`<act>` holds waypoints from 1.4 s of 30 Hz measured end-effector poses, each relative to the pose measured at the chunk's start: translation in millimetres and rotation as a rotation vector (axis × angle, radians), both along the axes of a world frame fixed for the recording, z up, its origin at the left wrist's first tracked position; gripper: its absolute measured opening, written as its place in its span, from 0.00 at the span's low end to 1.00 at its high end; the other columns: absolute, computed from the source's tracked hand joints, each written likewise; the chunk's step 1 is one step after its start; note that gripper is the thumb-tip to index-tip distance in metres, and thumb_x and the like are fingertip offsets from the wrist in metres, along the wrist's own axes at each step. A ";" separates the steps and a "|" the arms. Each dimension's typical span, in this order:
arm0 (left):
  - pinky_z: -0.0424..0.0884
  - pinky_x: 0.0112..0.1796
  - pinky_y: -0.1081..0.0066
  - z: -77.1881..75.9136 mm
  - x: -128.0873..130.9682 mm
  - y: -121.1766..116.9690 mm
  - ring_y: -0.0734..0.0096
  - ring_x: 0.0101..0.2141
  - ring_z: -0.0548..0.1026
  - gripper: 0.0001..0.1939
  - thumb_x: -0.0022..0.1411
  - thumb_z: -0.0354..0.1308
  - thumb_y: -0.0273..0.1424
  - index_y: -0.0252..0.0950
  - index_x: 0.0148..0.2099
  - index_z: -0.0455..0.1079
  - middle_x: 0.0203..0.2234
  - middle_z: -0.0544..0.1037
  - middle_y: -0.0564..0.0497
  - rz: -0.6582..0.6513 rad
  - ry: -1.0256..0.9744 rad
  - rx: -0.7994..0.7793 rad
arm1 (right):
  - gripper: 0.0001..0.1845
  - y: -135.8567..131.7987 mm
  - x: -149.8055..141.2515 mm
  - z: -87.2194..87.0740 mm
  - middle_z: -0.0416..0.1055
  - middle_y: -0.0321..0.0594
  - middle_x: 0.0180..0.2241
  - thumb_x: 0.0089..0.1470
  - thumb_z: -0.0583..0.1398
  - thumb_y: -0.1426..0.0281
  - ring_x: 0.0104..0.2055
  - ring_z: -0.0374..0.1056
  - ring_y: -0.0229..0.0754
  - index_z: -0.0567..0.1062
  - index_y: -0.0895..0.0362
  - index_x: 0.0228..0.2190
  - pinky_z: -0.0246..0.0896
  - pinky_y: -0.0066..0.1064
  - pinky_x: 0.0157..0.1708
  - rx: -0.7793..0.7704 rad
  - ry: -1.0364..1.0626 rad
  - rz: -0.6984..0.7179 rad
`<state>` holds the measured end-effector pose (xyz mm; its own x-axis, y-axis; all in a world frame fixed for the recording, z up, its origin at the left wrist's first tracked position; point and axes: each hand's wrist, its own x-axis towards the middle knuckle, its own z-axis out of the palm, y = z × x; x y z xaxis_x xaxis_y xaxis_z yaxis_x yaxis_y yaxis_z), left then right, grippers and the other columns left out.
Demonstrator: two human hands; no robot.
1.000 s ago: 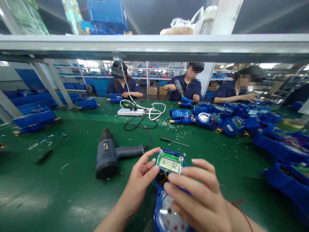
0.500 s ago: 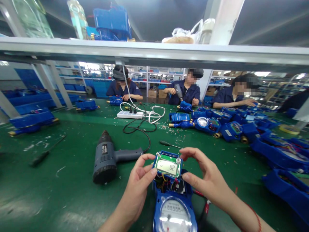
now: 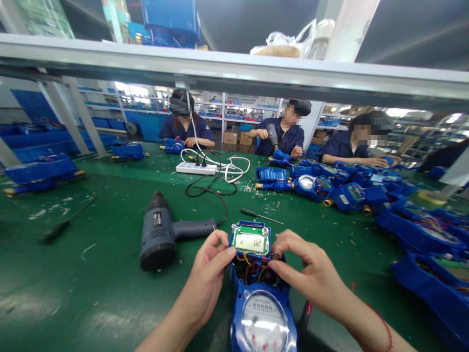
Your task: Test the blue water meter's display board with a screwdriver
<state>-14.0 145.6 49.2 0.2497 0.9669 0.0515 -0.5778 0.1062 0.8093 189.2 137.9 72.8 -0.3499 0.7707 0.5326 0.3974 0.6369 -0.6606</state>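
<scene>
A blue water meter (image 3: 263, 318) with a round dial lies on the green table in front of me. Its green circuit board with an LCD display (image 3: 250, 240) stands tilted up over the open housing, coloured wires showing beneath it. My left hand (image 3: 209, 274) pinches the board's left edge. My right hand (image 3: 307, 271) pinches its right lower corner by the wires. Both hands have fingers closed on the board.
A grey heat gun (image 3: 164, 235) lies left of my hands, its cord running to a white power strip (image 3: 196, 168). A screwdriver (image 3: 261, 215) lies beyond the meter. Several blue meters (image 3: 351, 193) crowd the right side. Three people work across the table.
My right hand came off the top of the meter and went to the board's right edge. The board has since sunk lower toward the housing.
</scene>
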 end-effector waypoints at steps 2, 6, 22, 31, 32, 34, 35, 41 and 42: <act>0.64 0.34 0.75 0.7 0.0 -0.6 0.75 0.31 0.69 0.14 0.57 0.65 0.31 0.37 0.33 0.59 0.29 0.75 0.55 -0.002 -0.003 -0.004 | 0.08 -1.0 -0.6 1.4 0.67 0.35 0.31 0.58 0.59 0.71 0.34 0.64 0.38 0.68 0.57 0.28 0.59 0.28 0.34 -0.063 0.063 -0.008; 0.65 0.35 0.75 2.6 0.2 -1.2 0.75 0.31 0.72 0.15 0.55 0.67 0.31 0.37 0.34 0.60 0.30 0.77 0.55 -0.013 0.008 -0.001 | 0.11 -1.0 -1.9 1.9 0.67 0.35 0.28 0.60 0.59 0.66 0.30 0.63 0.36 0.66 0.57 0.28 0.59 0.25 0.29 -0.212 0.190 -0.006; 0.70 0.46 0.73 1.2 -1.1 -3.0 0.67 0.44 0.78 0.38 0.54 0.68 0.31 0.43 0.64 0.55 0.44 0.80 0.48 -0.038 0.103 0.212 | 0.11 1.0 -2.4 -5.6 0.67 0.35 0.33 0.53 0.66 0.69 0.36 0.64 0.38 0.67 0.56 0.31 0.59 0.27 0.37 -0.207 0.191 0.037; 0.71 0.42 0.72 -4.6 -0.3 -9.6 0.61 0.42 0.78 0.32 0.47 0.73 0.29 0.42 0.53 0.66 0.41 0.79 0.48 0.163 0.351 0.247 | 0.11 -0.2 -3.9 -5.7 0.67 0.36 0.32 0.55 0.65 0.66 0.35 0.64 0.39 0.68 0.56 0.31 0.61 0.26 0.34 -0.231 0.270 0.005; 0.71 0.42 0.71 -4.5 0.2 -11.0 0.61 0.42 0.77 0.31 0.45 0.74 0.28 0.42 0.51 0.68 0.41 0.79 0.48 0.226 0.400 0.254 | 0.12 -0.4 -4.6 -5.7 0.67 0.37 0.32 0.54 0.66 0.64 0.35 0.64 0.39 0.68 0.56 0.31 0.61 0.26 0.34 -0.242 0.288 0.002; 0.71 0.42 0.71 -4.0 1.4 -12.8 0.61 0.41 0.77 0.31 0.41 0.75 0.26 0.41 0.49 0.70 0.40 0.79 0.48 0.318 0.470 0.262 | 0.14 -0.5 -6.3 -6.2 0.66 0.37 0.31 0.53 0.67 0.62 0.34 0.63 0.39 0.69 0.57 0.31 0.61 0.26 0.32 -0.271 0.321 -0.005; 0.71 0.42 0.71 -3.8 2.1 -13.0 0.61 0.40 0.77 0.32 0.40 0.75 0.26 0.41 0.49 0.70 0.40 0.79 0.48 0.330 0.479 0.259 | 0.15 -0.5 -7.0 -6.6 0.66 0.37 0.30 0.52 0.68 0.62 0.33 0.63 0.39 0.69 0.57 0.31 0.61 0.26 0.31 -0.290 0.336 -0.009; 0.75 0.38 0.72 -2.8 3.5 -7.7 0.62 0.38 0.81 0.33 0.45 0.74 0.30 0.41 0.51 0.62 0.38 0.82 0.47 0.086 0.258 0.172 | 0.18 0.7 -10.8 -8.8 0.68 0.37 0.30 0.50 0.69 0.61 0.29 0.63 0.37 0.70 0.58 0.35 0.59 0.25 0.27 -0.406 0.405 -0.024; 0.75 0.38 0.73 -2.5 3.2 -6.6 0.63 0.38 0.81 0.33 0.46 0.74 0.30 0.40 0.51 0.61 0.39 0.82 0.46 0.057 0.217 0.162 | 0.18 0.3 -11.5 -9.0 0.68 0.37 0.30 0.50 0.69 0.62 0.28 0.63 0.36 0.70 0.58 0.36 0.59 0.25 0.27 -0.409 0.414 -0.031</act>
